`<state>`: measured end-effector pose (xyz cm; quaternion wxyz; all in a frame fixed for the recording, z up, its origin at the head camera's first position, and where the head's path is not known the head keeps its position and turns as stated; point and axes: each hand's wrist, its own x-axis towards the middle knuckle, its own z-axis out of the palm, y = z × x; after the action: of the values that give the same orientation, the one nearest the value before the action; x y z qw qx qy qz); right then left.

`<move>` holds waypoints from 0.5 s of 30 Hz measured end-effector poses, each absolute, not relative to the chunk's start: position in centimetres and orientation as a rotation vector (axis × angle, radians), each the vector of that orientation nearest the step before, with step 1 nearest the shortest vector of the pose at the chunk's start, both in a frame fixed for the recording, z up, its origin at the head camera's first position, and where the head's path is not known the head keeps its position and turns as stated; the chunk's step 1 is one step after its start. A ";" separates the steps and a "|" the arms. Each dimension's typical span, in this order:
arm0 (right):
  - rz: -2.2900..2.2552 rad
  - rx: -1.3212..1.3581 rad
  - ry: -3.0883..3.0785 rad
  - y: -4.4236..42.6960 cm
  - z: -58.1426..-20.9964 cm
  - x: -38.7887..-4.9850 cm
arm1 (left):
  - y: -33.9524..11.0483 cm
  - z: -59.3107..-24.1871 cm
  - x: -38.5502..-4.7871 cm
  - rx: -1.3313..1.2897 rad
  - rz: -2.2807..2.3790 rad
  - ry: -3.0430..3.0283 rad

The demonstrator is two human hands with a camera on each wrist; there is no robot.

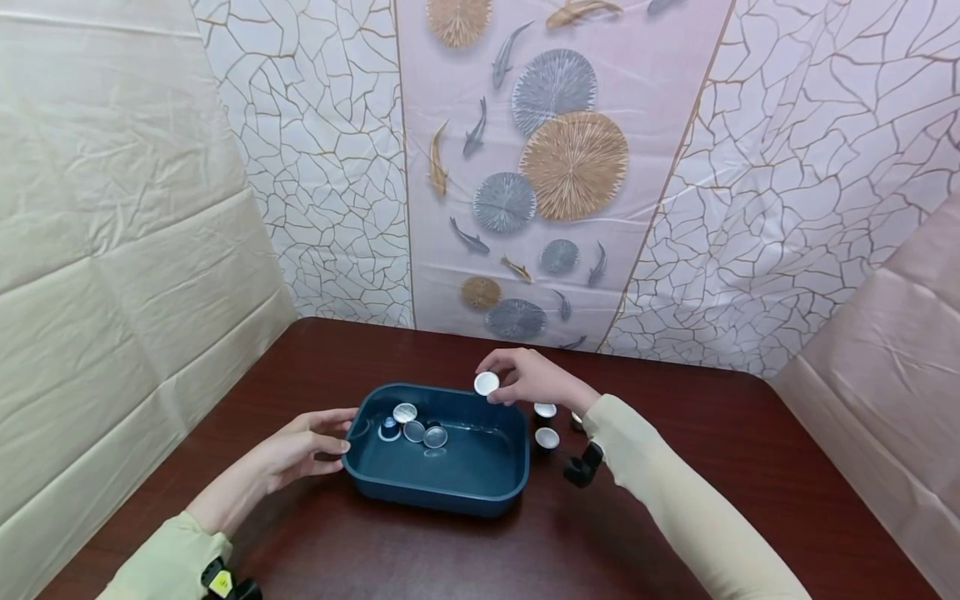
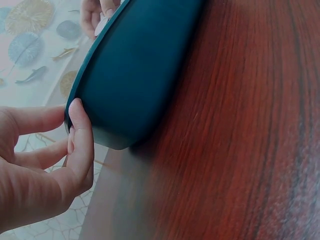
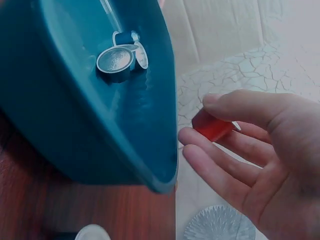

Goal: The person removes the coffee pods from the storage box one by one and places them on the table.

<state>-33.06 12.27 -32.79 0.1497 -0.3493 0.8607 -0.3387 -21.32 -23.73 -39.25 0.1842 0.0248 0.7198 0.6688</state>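
Capsule (image 1: 486,383), likely light, dentable: our right hand (image 1: 531,378) pinches its sides at the tray's (image 1: 472,467) one o'clock; left hand (image 1: 302,450) grips nine o'clock.

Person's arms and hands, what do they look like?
The left sleeve looks pale green, the right sleeve cream. A black device sits by the right cuff; another, by the left, has a yellow patch. The left hand and right hand are bare.
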 end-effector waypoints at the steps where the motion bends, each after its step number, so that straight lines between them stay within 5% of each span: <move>1: -0.996 -0.991 2.480 12.5 -32.8 -33.0 | -23.7 -39.2 -21.3 0.072 1.885 2.029; 15: -1.258 -0.751 2.662 15.4 -34.3 -31.1 | -23.9 -39.6 -21.5 0.070 1.888 2.024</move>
<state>-31.05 15.38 -34.31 0.0517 -0.2468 0.8749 -0.4135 -21.45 -23.88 -39.57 0.1856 0.0250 0.7183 0.6701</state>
